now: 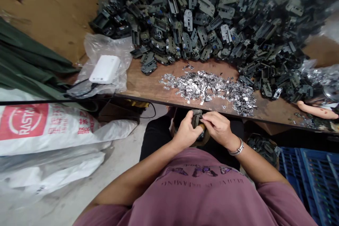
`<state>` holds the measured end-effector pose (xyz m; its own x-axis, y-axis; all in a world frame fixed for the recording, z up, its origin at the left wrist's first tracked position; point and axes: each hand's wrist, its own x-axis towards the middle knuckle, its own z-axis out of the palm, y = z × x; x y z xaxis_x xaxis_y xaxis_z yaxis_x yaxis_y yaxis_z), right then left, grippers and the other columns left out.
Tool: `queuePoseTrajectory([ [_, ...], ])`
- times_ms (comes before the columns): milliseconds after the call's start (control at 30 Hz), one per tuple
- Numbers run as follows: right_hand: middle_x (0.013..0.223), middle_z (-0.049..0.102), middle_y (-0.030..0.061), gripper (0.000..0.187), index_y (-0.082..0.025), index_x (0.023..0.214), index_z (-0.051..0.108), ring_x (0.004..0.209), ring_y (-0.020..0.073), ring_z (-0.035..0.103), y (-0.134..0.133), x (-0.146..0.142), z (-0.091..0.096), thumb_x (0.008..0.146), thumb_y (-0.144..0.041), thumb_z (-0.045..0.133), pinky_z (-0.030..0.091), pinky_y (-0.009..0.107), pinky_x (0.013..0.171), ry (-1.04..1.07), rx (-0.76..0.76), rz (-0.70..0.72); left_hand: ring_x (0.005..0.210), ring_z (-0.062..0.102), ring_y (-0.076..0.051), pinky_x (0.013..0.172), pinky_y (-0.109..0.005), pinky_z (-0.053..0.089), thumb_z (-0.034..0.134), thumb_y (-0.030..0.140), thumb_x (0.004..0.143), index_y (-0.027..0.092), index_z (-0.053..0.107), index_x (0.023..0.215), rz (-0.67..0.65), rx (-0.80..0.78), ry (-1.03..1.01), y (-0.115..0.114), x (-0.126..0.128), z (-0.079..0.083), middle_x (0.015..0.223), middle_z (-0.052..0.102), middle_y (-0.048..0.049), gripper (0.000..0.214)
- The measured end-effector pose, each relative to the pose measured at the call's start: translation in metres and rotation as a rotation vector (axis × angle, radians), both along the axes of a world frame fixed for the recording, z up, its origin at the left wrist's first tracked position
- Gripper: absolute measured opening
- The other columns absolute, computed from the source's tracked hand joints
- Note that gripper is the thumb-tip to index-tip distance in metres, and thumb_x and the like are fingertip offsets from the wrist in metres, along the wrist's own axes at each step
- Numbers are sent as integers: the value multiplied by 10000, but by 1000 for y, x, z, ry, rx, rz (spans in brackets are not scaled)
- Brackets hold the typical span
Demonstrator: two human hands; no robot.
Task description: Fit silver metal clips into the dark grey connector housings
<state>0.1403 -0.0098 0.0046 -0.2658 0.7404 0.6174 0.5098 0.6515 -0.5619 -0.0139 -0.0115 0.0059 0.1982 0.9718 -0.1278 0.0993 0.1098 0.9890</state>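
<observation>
Our left hand point(186, 135) and right hand point(217, 127) clasp the dark part point(196, 116), so we see only its top. The heap of parts point(212, 17) runs off the top edge; another person's forearm point(315, 110) is cut at the right edge.

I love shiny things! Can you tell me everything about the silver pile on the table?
The silver pile is a loose scatter of many small, flat, shiny bits that look like metal. It lies in a long low band on the brown table, near its front edge. At the right it meets the heap of dark parts. The left hand and right hand, holding a part below the edge, do not touch it.
</observation>
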Motion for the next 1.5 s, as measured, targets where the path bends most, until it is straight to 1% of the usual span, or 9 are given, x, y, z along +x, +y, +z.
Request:
queuePoseTrajectory([
  [500,851,700,69,163,-221,987,704,773,172,664,-4,1,-11,920,-151,572,582,302,689,-12,-41,-36,653,455,-118,610,-257,407,597,208,707,195,449,879,-5,-10,27,-2,2,-3,742,486,35,228],
  [767,892,711,90,190,-210,1016,705,798,175,685,-11,3,-16,940,-161,538,601,307,712,-72,-49,50,580,443,-127,546,-273,329,660,194,668,236,383,814,-89,61,345,-7,-8,-1,665,451,57,316],
  [867,914,724,72,133,-224,991,714,829,173,695,-11,9,-5,929,-212,597,602,308,731,9,-143,98,665,502,-158,593,-292,376,749,330,656,222,440,859,-143,151,391,-5,-13,7,763,516,17,385],
  [933,960,731,79,136,-225,1011,713,879,186,702,-11,13,0,919,-217,613,602,329,763,77,-181,53,715,510,-170,641,-306,396,716,399,725,209,477,844,-157,265,373,-3,-16,10,797,530,-7,328],
  [1033,981,734,93,169,-212,1046,704,860,189,707,-15,17,1,904,-190,617,594,319,716,127,-209,-30,688,469,-157,656,-307,377,552,338,872,204,465,722,-90,419,354,1,-23,12,712,490,-4,219],
  [1167,846,731,66,127,-198,964,709,733,163,693,-23,16,-6,897,-171,604,564,280,645,94,-263,-16,687,456,-153,668,-302,379,538,314,881,201,474,706,31,475,313,2,-30,14,708,485,-3,218],
  [1300,789,719,49,119,-197,938,712,660,148,671,-24,21,-7,902,-197,599,539,269,607,91,-309,-22,750,537,-173,709,-306,438,550,434,870,189,583,823,39,237,85,2,-32,12,789,584,-27,252],
  [1433,738,717,32,119,-202,911,724,607,149,660,-15,39,-5,882,-280,640,537,279,586,161,-410,-106,521,528,-151,521,-290,448,437,565,859,180,573,710,148,-235,-214,3,-31,8,610,581,-23,434],
  [1500,651,689,9,156,-196,903,725,529,142,628,-7,54,-7,858,-333,667,520,272,533,224,-501,-177,468,514,-142,464,-280,438,461,592,811,177,565,726,194,-390,-322,5,-31,10,591,580,-19,437],
])
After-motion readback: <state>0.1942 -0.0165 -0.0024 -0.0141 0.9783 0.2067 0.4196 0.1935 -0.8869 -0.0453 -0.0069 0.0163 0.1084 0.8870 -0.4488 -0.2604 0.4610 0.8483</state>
